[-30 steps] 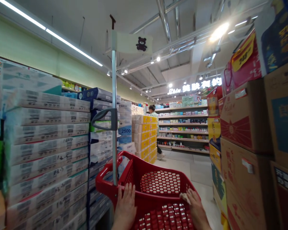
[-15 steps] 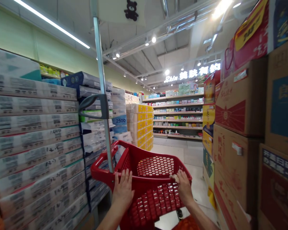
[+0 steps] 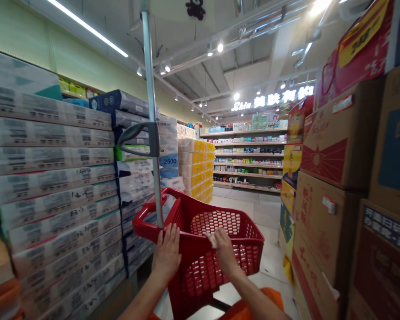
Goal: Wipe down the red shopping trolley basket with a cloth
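A red plastic shopping cart [image 3: 216, 262] with holes in its basket walls stands side-on in front of me. My left hand [image 3: 166, 250] lies flat on its near rim, close to the foot of a metal pole [image 3: 150, 75], with fingers stretched out. Farther right along the same rim, my right hand [image 3: 224, 250] presses a small crumpled whitish wipe [image 3: 211, 240] against the plastic. Partway up the pole sits a grey looped handle [image 3: 154, 140]. At the pole's top is a pale panel with a dark bear on it.
Tall stacks of white packs [image 3: 53, 160] line the left side, with yellow-and-white packs [image 3: 196, 173] beyond. Stacked cardboard boxes [image 3: 323, 200] form the right side. Shelves of small goods [image 3: 250, 155] cross the back. Something orange [image 3: 271, 298] shows below my right arm.
My right hand has moved left along the rim with the wipe, from near the right corner towards the middle. My left hand still rests near the pole. The view has shifted slightly.
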Demonstrator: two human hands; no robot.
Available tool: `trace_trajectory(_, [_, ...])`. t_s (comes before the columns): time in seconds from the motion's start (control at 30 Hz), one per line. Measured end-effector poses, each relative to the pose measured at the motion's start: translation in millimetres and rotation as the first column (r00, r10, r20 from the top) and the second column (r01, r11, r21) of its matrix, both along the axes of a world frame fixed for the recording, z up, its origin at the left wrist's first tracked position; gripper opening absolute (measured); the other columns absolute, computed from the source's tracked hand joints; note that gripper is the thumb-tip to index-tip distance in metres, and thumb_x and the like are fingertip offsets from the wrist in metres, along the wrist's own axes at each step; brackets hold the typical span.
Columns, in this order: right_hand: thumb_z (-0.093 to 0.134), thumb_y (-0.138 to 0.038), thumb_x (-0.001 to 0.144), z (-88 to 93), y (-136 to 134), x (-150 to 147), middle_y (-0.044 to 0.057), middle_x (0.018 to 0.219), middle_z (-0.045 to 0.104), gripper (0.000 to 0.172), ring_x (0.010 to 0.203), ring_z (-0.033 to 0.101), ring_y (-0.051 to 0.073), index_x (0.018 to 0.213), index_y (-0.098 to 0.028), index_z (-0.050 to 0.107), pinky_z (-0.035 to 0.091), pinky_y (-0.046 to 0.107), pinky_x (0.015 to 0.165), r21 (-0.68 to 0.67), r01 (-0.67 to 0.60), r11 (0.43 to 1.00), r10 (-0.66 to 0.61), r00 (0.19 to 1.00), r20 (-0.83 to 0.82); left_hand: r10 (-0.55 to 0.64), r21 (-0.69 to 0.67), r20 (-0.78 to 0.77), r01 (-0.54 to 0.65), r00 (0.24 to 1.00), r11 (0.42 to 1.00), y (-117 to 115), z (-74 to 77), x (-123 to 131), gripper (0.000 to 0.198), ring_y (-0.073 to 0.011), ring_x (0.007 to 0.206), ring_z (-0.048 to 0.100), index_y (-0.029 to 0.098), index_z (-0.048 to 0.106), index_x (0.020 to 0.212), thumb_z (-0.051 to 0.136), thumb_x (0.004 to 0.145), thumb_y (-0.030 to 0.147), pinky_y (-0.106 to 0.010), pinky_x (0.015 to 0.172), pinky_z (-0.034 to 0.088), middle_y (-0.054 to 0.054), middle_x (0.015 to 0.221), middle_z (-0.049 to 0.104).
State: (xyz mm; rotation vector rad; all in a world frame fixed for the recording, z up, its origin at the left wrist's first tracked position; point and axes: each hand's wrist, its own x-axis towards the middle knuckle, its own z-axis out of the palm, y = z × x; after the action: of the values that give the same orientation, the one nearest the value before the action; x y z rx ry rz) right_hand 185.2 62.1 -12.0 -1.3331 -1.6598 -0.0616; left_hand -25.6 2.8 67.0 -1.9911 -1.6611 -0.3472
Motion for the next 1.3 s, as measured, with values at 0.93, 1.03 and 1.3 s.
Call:
trace_trajectory(0.93, [0.038,-0.012,0.083,31.3,-3,-42,0.014,0.121,0.051,0.031,0.117,0.043,0.023,0.102,-0.014,0.063,0.036,0.043,0.098,0.076,-0.129,0.989,0.129,0.992,0.005,0.102,0.219,0.115,-0.126,0.988,0.968,1,6.6,-52,0.053,-0.0264,0.132,0.014,0.011,0.040,0.126,0.038,0.075,0.022,-0.056,0.103,0.007,-0.012,0.139,0.032])
trace_trajectory(1.03, [0.036,-0.012,0.084,41.3,-5,-69,0.014,0.118,0.053,0.031,0.113,0.047,0.021,0.099,-0.014,0.064,0.041,0.038,0.094,0.083,-0.161,0.983,0.166,0.985,-0.054,0.099,0.248,0.137,-0.131,0.986,0.960,1,4.1,-48,0.052,-0.0273,0.132,0.014,0.010,0.042,0.125,0.038,0.074,0.022,-0.055,0.103,0.009,-0.012,0.139,0.032])
trace_trajectory(1.3, [0.043,-0.006,0.079,51.1,-14,-90,0.011,0.125,0.049,0.036,0.120,0.039,0.020,0.111,-0.015,0.058,0.033,0.037,0.100,0.143,-0.275,0.951,0.245,0.950,0.196,0.036,0.266,0.158,-0.078,0.987,0.961,0,5.1,-55,0.053,-0.0268,0.131,0.017,0.011,0.042,0.124,0.039,0.072,0.018,-0.056,0.104,0.005,-0.013,0.138,0.034])
